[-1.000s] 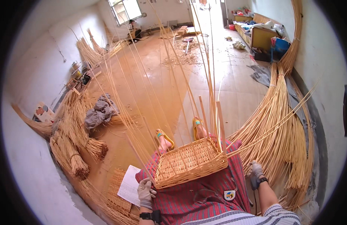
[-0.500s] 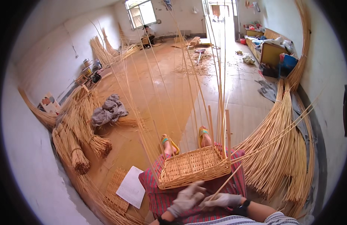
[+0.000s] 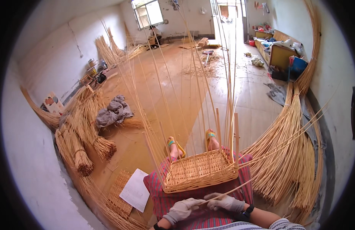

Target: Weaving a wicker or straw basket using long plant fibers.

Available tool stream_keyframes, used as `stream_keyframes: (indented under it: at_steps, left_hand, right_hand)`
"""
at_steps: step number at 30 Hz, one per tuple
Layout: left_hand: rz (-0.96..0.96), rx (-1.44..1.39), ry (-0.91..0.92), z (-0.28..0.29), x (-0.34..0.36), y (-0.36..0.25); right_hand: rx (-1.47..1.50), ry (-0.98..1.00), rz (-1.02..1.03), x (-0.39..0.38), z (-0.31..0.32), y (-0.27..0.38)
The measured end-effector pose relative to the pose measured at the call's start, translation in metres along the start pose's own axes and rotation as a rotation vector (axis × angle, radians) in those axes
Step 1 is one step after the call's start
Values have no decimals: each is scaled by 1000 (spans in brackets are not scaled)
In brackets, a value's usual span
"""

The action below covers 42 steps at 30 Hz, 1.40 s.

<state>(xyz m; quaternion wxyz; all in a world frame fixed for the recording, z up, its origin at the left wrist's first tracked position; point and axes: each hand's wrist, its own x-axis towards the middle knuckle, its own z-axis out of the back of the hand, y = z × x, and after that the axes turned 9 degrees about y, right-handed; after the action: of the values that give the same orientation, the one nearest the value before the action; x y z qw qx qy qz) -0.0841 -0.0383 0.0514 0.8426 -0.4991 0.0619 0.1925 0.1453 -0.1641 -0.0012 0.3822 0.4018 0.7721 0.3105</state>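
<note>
Honestly, that cane [image 3: 240, 186] this side of the basket [image 3: 200, 184] looks light, springy, kinkable; left hand [image 3: 184, 209] and right hand [image 3: 226, 203] pinch it, grip narrow, near one end: good spot.

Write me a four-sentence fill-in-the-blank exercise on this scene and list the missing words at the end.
1. The left hand and right hand both wear pale ____.
2. A thin cane slants upward from the hands to the person's ____.
3. The white paper sheet lies to the ____ of the woven basket.
4. The crumpled cloth near the bundles is ____ in colour.

Missing words: gloves; right; left; grey.
</note>
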Motion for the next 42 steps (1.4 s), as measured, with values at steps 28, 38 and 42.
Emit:
stream_keyframes:
  at_steps: [28, 38, 42]
  left_hand:
    - [-215, -908, -1510, 42, -31, 64]
    - [-348, -1012, -956, 32, -22, 65]
    - [-371, -1074, -960, 28, -20, 79]
  right_hand:
    - [-897, 406, 453, 85, -190, 72]
    - [-1103, 445, 478, 93, -181, 77]
    - [-1179, 431, 499, 102, -182, 69]
